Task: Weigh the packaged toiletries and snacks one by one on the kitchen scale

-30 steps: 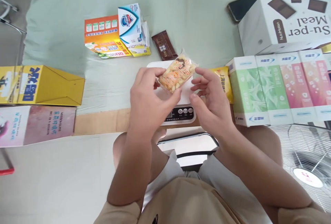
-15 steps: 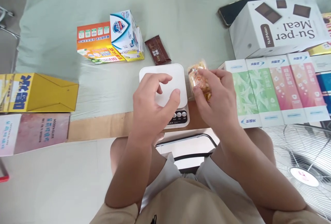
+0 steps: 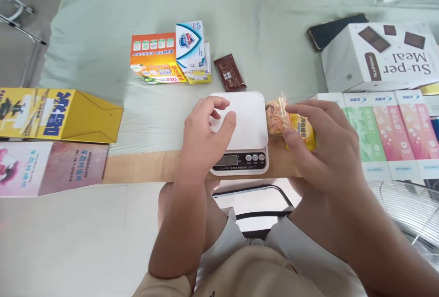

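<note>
A white kitchen scale (image 3: 245, 121) with a black button panel lies at the table's front edge, its platform bare. My left hand (image 3: 207, 134) hovers over the platform's left side, thumb and fingers apart, holding nothing. Right of the scale lies a clear-wrapped snack packet (image 3: 277, 116). Beside it is a yellow packet (image 3: 305, 132), partly hidden behind my right hand (image 3: 325, 141). That hand has its thumb and index finger spread around the packets' near side, with no visible grip on either. Behind the scale rests a brown wrapped bar (image 3: 229, 73).
Orange (image 3: 154, 56) and blue-white boxes (image 3: 190, 45) stand behind, left of the bar. A yellow carton (image 3: 82, 116) and a pink box (image 3: 72, 166) sit at left. At right are a white Su-per Meal box (image 3: 380, 59), green and pink cartons (image 3: 389, 130), a phone (image 3: 334, 30) and a fan (image 3: 411, 210).
The view has shifted, so the table things appear further right. My right hand has drawn away from the clear-wrapped packet, and its fingers have spread. More of the yellow packet shows.
</note>
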A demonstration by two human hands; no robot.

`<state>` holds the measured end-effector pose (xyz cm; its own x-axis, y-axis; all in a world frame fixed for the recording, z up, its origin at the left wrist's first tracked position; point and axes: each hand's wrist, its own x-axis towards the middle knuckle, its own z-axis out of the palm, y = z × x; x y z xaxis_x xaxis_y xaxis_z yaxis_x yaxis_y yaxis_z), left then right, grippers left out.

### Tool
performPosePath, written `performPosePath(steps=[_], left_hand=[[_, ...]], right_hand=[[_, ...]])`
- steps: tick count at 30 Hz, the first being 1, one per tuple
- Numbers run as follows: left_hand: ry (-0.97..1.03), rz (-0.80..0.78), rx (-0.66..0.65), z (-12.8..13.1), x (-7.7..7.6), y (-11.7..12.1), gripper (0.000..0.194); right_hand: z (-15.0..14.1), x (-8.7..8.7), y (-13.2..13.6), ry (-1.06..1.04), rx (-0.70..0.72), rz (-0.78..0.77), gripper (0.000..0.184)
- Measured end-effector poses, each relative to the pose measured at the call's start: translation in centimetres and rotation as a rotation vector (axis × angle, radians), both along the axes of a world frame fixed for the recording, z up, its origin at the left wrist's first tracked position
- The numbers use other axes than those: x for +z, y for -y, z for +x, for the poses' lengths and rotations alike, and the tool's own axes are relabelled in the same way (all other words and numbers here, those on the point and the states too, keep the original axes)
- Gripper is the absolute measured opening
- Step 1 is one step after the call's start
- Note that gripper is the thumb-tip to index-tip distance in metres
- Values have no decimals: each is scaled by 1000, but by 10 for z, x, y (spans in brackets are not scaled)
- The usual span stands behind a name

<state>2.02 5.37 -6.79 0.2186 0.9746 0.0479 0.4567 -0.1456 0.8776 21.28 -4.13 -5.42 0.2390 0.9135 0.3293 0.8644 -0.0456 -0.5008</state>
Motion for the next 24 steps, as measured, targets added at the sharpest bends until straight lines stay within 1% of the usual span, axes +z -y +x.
performPosePath(steps=[2, 3, 5, 7, 9, 10, 12, 13, 15, 16, 18, 21, 24], left_hand=[[-11, -71, 23, -3, -3, -5, 16], [-8, -90, 31, -5, -4, -7, 16], [21, -101, 38, -6, -4, -9, 16], [56, -106, 35, -7, -4, -10, 16], [76, -111, 30, -8, -3, -12, 16], [77, -111, 31, -9, -3, -12, 15], [62, -95, 45, -11, -3, -14, 14], [52, -83, 56, -11, -3, -14, 14], [34, -59, 78, -12, -3, -15, 13], [33, -52, 84, -12, -4, -16, 13], [38, -49, 84, -13, -4, -16, 13], [37, -56, 86, -13, -2, -15, 12], [35, -57, 90, -15, 0, -13, 10]], right_hand=[[-5, 14, -15, 9, 72, -54, 24], [-7, 19, -28, 24, 99, -93, 24], [-12, 20, -63, 78, 136, -177, 26], [-14, 9, -108, 135, 126, -286, 27], [-13, -11, -154, 147, 108, -316, 26], [-12, -23, -174, 146, 125, -335, 27], [-12, -43, -203, 143, 158, -360, 38], [-13, -52, -211, 149, 156, -377, 43], [-17, -61, -218, 165, 145, -391, 50], [-19, -63, -218, 172, 139, -391, 50], [-24, -61, -216, 180, 133, -389, 46], [-28, -46, -213, 192, 93, -432, 43], [-28, -18, -202, 221, -8, -452, 54]])
